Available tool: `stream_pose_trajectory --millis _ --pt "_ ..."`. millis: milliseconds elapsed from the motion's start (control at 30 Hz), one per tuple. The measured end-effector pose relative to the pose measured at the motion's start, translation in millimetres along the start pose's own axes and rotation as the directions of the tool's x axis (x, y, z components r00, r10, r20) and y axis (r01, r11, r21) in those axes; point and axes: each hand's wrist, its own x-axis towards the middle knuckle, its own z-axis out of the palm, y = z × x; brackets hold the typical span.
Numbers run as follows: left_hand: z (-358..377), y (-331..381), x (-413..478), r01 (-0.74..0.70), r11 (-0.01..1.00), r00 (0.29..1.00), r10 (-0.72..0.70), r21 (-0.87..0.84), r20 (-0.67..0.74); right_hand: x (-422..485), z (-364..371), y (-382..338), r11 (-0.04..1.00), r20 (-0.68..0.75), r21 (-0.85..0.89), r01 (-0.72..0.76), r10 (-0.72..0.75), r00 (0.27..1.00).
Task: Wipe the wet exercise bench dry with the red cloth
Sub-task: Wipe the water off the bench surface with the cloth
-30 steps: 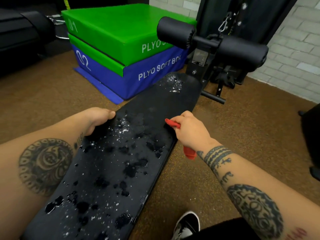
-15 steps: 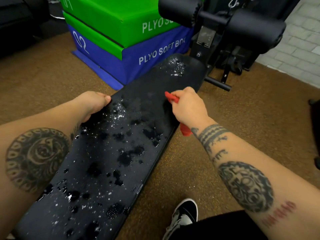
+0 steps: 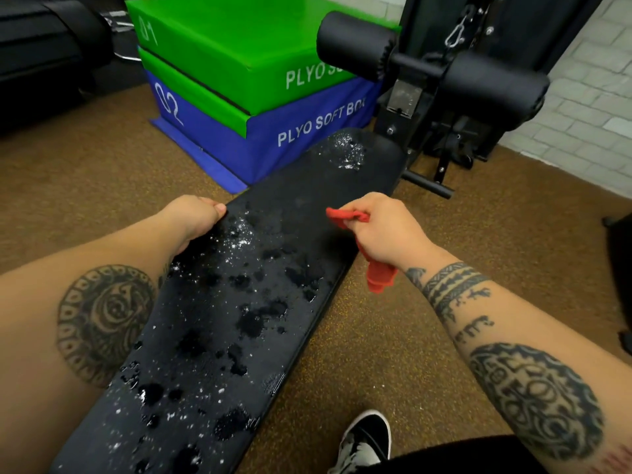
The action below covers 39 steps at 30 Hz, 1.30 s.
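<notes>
A long black exercise bench (image 3: 273, 254) runs from the lower left up to the middle, dotted with water drops and dark wet patches along its pad. My left hand (image 3: 195, 217) grips the bench's left edge, fingers curled over it. My right hand (image 3: 383, 230) is over the bench's right edge, closed on a bunched red cloth (image 3: 379, 277). One end of the cloth sticks out past my fingers over the pad; the other end hangs below my wrist beside the bench.
Two black foam roller pads (image 3: 355, 46) on a black frame stand past the bench's far end. A green and blue stack of plyo soft boxes (image 3: 239, 80) sits at the back left. The floor is brown rubber (image 3: 444, 268). My black-and-white shoe (image 3: 366, 443) is at the bottom.
My right hand with the red cloth has moved forward along the bench's right edge. The left hand keeps its grip on the left edge. The camera view has shifted slightly.
</notes>
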Motion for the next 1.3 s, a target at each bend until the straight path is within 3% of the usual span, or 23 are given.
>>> stream_pose_trajectory --millis 133,300,400,500,567,633,700,767,867,933,1033,1167,1300 --pt "2 -2 0 -0.003 1.0 1.0 0.003 -0.018 -0.011 -27 31 1 0.984 0.0 -0.171 0.052 -0.052 0.999" --pt "-2 3 -1 0.024 0.999 1.0 -0.023 -0.03 0.018 -61 27 -5 0.984 0.109 -0.095 0.151 -0.141 0.984" --pt "-2 2 -5 0.03 0.999 0.999 -0.029 -0.026 0.028 -65 13 -7 0.996 0.24 0.033 0.077 -0.082 0.967" --pt "-2 1 -7 0.041 0.999 0.999 -0.04 -0.03 0.023 -53 4 -7 0.985 0.129 0.157 -0.073 0.053 0.99" --pt "-1 2 -7 0.042 0.998 0.999 -0.042 -0.04 0.018 -50 14 -9 0.998 0.029 0.029 -0.049 0.048 0.998" --pt "-1 4 -7 0.038 0.998 0.999 -0.038 -0.041 0.017 -62 31 -12 0.994 0.032 -0.107 0.021 -0.018 0.999" --pt "-2 3 -6 0.039 0.998 0.999 -0.038 -0.043 0.017 -74 37 -16 0.989 0.048 -0.129 0.075 -0.07 0.996" --pt "-3 1 -6 0.04 0.998 0.998 -0.038 -0.042 0.043 -77 32 -15 0.993 0.108 -0.075 0.093 -0.085 0.99" --pt "-6 -2 -10 0.015 0.999 0.997 -0.011 -0.048 0.083 -69 18 -15 0.991 0.204 0.132 -0.01 -0.017 0.979" --pt "-7 -7 -9 0.022 0.998 0.992 -0.015 -0.055 0.127 -56 13 -18 0.967 0.102 0.247 -0.06 0.035 0.994" --pt "-8 -8 -13 0.04 0.996 0.985 -0.026 -0.078 0.171 -29 13 -23 0.992 -0.103 0.11 -0.066 0.077 0.992" --pt "-7 -3 -17 0.034 0.993 0.98 -0.011 -0.114 0.197 -9 33 -27 0.971 -0.006 -0.217 -0.098 0.099 0.995" --pt "-9 -1 -14 0.058 0.989 0.976 -0.029 -0.133 0.214 -21 38 -25 0.975 0.072 -0.208 0.077 -0.063 0.995"
